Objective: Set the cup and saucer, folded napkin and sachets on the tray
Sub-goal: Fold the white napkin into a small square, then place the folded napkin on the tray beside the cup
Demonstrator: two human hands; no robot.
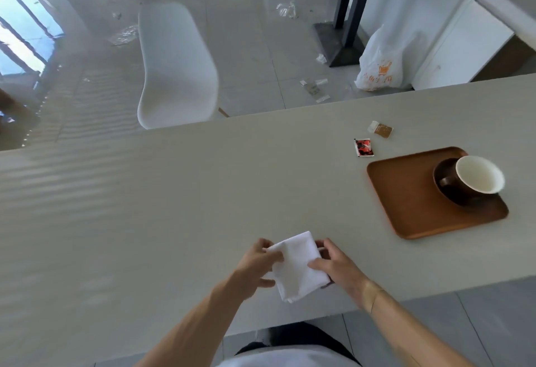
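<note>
A white folded napkin (295, 265) lies near the table's front edge. My left hand (256, 268) pinches its left side and my right hand (338, 268) grips its right side. To the right, a brown wooden tray (406, 192) carries a dark saucer (452, 195) at its far right corner, with a dark cup (478, 178), white inside, on it. Beyond the tray's far left corner lie a red and black sachet (363, 147) and a brown and white sachet (380, 128), both on the bare table.
The long pale table (174, 192) stretches left. A white chair (177, 64) stands behind its far edge. A white plastic bag (383, 67) and scraps of litter lie on the floor beside a dark table base (342, 38).
</note>
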